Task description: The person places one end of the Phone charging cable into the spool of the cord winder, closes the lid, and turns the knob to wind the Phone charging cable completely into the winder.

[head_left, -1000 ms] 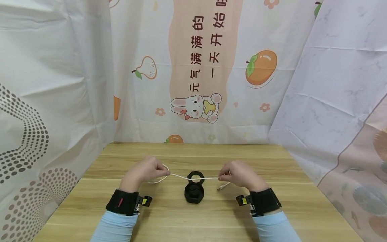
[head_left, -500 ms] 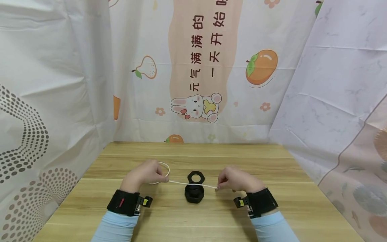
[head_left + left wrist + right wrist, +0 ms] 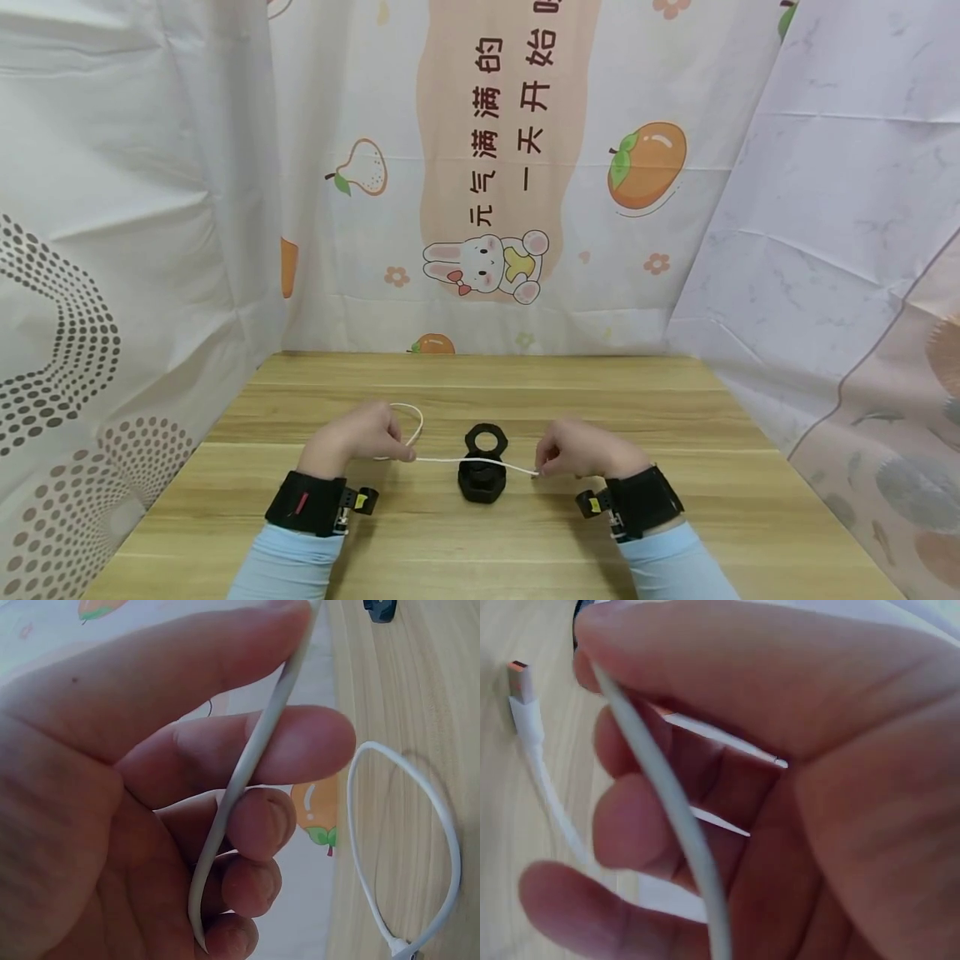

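Note:
A white USB cable (image 3: 450, 459) stretches between both hands, crossing over a black polygonal case (image 3: 482, 485) whose ring-shaped lid (image 3: 472, 439) lies flipped back. My left hand (image 3: 360, 435) pinches the cable between thumb and index finger; in the left wrist view the cable (image 3: 251, 754) runs down across the other curled fingers. My right hand (image 3: 581, 450) pinches it on the other side, and the cable (image 3: 664, 784) passes over the palm in the right wrist view. Beyond those fingers hangs a USB plug (image 3: 525, 705) with an orange inside.
A loop of the cable (image 3: 453, 840) lies on the wooden table (image 3: 480, 558) beside the left hand, with a white connector (image 3: 401, 948) at its lower end. Patterned curtains (image 3: 345, 250) surround the table at the back and both sides.
Both hands have come nearer to the person, the right one also slightly left. The stretched cable has shifted from across the ring lid to over the case's upper part.

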Available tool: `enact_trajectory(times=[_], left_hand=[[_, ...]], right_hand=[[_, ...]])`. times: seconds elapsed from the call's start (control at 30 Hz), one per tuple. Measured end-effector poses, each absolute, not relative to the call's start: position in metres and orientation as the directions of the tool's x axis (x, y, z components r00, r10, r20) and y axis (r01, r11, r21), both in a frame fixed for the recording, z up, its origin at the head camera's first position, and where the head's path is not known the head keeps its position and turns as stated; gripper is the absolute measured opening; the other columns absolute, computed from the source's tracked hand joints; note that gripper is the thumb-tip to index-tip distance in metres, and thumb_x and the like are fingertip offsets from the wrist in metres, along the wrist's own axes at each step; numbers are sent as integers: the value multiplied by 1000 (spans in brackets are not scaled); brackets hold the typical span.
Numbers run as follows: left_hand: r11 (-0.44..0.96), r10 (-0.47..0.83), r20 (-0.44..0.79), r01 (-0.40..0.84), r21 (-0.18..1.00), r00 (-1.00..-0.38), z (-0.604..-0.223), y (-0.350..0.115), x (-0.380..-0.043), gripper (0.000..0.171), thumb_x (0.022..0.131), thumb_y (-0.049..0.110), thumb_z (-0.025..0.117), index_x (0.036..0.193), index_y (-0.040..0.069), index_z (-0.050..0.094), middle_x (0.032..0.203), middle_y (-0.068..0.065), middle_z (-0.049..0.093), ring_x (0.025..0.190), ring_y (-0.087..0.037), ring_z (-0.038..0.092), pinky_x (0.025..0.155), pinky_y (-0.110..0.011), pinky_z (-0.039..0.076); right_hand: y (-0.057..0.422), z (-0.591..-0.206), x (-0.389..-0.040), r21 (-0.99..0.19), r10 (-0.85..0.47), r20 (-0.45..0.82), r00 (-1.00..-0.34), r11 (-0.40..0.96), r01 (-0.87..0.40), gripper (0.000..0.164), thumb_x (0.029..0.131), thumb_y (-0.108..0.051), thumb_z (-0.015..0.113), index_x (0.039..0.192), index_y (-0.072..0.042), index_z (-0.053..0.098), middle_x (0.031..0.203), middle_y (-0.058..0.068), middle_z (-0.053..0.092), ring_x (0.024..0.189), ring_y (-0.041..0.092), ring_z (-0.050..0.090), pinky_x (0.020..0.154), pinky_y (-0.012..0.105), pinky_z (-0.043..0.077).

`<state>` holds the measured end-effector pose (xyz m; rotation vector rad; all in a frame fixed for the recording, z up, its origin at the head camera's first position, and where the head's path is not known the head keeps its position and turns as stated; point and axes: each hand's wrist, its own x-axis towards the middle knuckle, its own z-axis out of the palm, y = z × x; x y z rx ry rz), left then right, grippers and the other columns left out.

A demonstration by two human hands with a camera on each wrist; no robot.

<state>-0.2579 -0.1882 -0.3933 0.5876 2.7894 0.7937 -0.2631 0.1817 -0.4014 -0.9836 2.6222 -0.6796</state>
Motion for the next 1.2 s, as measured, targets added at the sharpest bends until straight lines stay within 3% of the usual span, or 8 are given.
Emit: enact_trajectory(times=[0.2, 0.47, 0.67, 1.03, 1.2], left_hand=[[797, 417, -86, 318, 513, -905, -398, -185, -259, 49, 78, 30, 88, 48, 15, 53, 47, 13, 30, 47, -8, 27, 47, -25, 20], [824, 421, -124, 321, 467, -899, -406, -176, -260, 45, 76, 26, 89, 48, 14, 56, 46, 14, 32, 47, -7, 29, 47, -25, 22], [837, 410, -142, 310, 451, -901, -410, -168, -259, 48, 73, 23, 90, 46, 17, 50, 46, 15, 30, 47, -6, 28, 46, -25, 21], [828, 441, -141, 342, 445, -886, -409, -164, -257, 41, 74, 22, 89, 49, 18, 57, 47, 15, 37, 48, -6, 33, 47, -25, 26], [807, 466, -138, 355, 472, -874, -407, -164, -256, 36, 76, 22, 88, 52, 16, 62, 49, 14, 44, 50, -7, 37, 48, -26, 29]], right_hand=[[176, -407, -262, -456, -688, -79, -721, 668, -588, 18, 83, -2, 74, 80, -19, 80, 78, -14, 64, 67, 5, 53, 61, 26, 47], [166, -412, -258, -480, -686, -90, -722, 665, -572, 22, 78, 3, 74, 72, -18, 75, 64, -15, 59, 58, 2, 50, 55, 24, 45], [158, -416, -255, -443, -672, -102, -734, 691, -571, 25, 76, 3, 75, 67, -19, 69, 61, -14, 56, 56, 3, 48, 53, 24, 42], [146, -419, -250, -389, -670, -85, -738, 704, -594, 23, 78, -8, 82, 64, -20, 68, 58, -18, 50, 55, 3, 44, 53, 24, 39], [142, -420, -249, -389, -654, -79, -752, 715, -581, 17, 82, -19, 84, 70, -22, 72, 63, -18, 57, 59, 3, 50, 57, 25, 45]])
